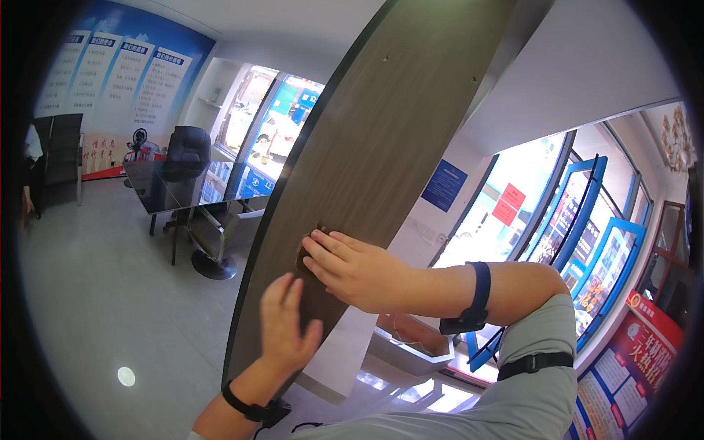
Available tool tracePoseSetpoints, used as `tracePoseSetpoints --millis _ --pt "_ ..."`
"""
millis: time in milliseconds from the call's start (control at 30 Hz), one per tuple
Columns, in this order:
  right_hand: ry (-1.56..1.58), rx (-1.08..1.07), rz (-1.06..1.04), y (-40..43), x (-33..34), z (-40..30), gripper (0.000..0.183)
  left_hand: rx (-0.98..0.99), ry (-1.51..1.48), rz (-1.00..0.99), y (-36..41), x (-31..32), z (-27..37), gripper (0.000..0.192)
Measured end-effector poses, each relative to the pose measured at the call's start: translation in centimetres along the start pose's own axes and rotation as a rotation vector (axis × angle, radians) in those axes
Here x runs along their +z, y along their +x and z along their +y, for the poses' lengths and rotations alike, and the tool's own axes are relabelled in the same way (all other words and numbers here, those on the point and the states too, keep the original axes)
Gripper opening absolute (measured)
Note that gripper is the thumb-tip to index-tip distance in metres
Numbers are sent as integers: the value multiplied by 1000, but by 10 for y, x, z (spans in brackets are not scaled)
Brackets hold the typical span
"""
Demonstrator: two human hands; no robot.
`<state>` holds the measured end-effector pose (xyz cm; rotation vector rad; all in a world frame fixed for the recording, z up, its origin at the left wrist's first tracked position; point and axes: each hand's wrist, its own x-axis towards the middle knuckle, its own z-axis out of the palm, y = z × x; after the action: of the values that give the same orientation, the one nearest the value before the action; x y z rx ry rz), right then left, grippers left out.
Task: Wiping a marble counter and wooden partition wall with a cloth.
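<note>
My right hand point(352, 269) reaches in from the right and lies with its fingers flat over a small brown pad point(300, 256), holding it against a long wood-grain board point(352, 165). The hand hides most of the pad, so I cannot tell if it is cloth or sponge. Slightly blurred, my left hand point(286, 322) is raised below it with its fingers apart and nothing in them. It overlaps the board's lower part in the view; whether it touches the surface is unclear.
Left of the board stand a glass-topped desk point(176, 184), a black office chair point(188, 146) and a chair with a round base point(213, 265). Part of a person point(33, 159) shows at the far left. To the right are blue-framed doors point(610, 269) and a red poster board point(632, 363).
</note>
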<state>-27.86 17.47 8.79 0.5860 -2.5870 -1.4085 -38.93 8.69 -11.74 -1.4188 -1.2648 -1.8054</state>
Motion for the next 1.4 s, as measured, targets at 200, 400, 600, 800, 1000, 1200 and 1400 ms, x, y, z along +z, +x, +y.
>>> tracePoseSetpoints --millis 200,400,600,800,1000,1200,1400 --pt "163 60 31 -12 -22 17 62 -5 -220 0 47 34 29 85" --pt "-95 -88 431 -66 -21 42 53 -116 71 52 101 30 32 83" --pt "-101 176 663 -101 68 62 65 -272 142 -9 42 13 -20 79" --pt "63 71 1283 -53 141 75 71 -577 68 -231 -179 -18 -109 75" --pt "19 113 896 -84 148 71 63 -466 84 -120 -144 1 -104 76" --pt "-141 146 1226 -52 146 57 62 16 106 10 100 1 -54 66" --pt "7 195 1202 -43 138 48 57 262 289 71 342 1 0 61"
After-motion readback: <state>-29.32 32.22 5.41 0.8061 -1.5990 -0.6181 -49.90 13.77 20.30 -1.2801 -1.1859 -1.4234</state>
